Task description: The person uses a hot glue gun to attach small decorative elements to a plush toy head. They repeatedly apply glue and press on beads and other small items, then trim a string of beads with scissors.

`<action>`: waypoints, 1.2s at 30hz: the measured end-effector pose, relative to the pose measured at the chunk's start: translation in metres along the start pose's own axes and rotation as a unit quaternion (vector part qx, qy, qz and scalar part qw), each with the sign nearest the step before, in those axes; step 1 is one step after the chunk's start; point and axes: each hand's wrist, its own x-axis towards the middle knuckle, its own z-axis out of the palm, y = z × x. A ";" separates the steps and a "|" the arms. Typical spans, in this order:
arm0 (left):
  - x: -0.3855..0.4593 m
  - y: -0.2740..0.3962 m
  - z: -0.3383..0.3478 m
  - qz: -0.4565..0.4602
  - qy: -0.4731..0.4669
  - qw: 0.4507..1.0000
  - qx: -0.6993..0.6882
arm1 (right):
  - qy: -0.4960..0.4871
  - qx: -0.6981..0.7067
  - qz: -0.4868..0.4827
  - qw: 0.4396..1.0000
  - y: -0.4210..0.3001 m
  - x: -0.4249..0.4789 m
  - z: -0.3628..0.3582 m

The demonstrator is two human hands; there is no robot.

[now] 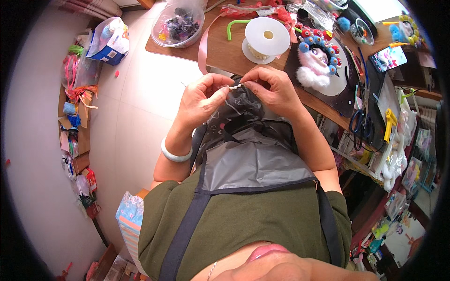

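Observation:
Between my fingertips a short strand of white beads (235,86) is stretched over my lap. My left hand (207,96) pinches its left end, and my right hand (269,87) pinches the right end. Just beyond my hands, near the edge of the wooden table, stands a white plastic spool (268,35) with pearl-like beads wound on its core. To its right lies a doll head (318,58) with white fluff and blue and red pompoms. A pink ribbon (204,52) hangs over the table edge left of the spool.
A round plastic tub (178,24) of small dark pieces sits at the table's left corner. A green pipe cleaner (233,24) lies beside the spool. On the right are blue-handled scissors (362,121), a yellow glue gun (390,123) and a lit phone (388,59). Bags and boxes line the left wall.

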 end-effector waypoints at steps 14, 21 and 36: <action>0.002 -0.006 0.000 0.025 0.030 0.999 0.030 | 0.039 -0.094 -0.076 0.992 -0.007 0.004 -0.001; 0.001 -0.003 -0.007 0.004 0.020 1.000 0.021 | 0.000 -0.052 -0.020 0.998 0.001 0.009 -0.005; 0.007 -0.002 0.004 0.039 0.037 0.995 0.081 | -0.019 -0.070 0.002 0.997 -0.007 0.008 -0.007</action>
